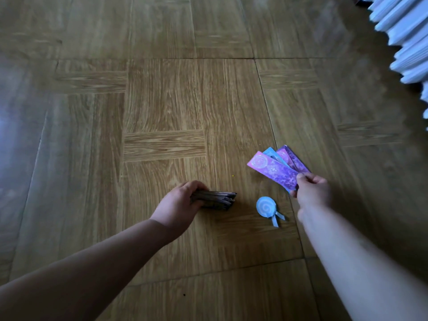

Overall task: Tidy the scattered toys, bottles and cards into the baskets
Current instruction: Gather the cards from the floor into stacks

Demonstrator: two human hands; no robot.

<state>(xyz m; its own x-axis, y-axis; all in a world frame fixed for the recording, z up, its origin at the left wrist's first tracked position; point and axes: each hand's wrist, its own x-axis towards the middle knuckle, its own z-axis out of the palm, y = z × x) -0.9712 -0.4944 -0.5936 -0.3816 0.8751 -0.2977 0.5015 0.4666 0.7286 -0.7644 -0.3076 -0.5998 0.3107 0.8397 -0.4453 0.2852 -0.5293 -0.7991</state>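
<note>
Left hand [178, 205] fingers [196, 186] round one card stack [215, 200], right hand [312, 191] pinching three cards [275, 169], one lollipop [266, 206]

The floor [162, 100] is wood-grain parquet, smooth, with a soft sheen at the left; the fanned cards [275, 170] look like thin printed card, slightly glossy; the stack of cards [215, 200] shows dark layered paper edges; the blue lollipop [265, 206] looks flat and smooth, card or plastic; the pleated curtain [405, 31] looks like matt cloth.
</note>
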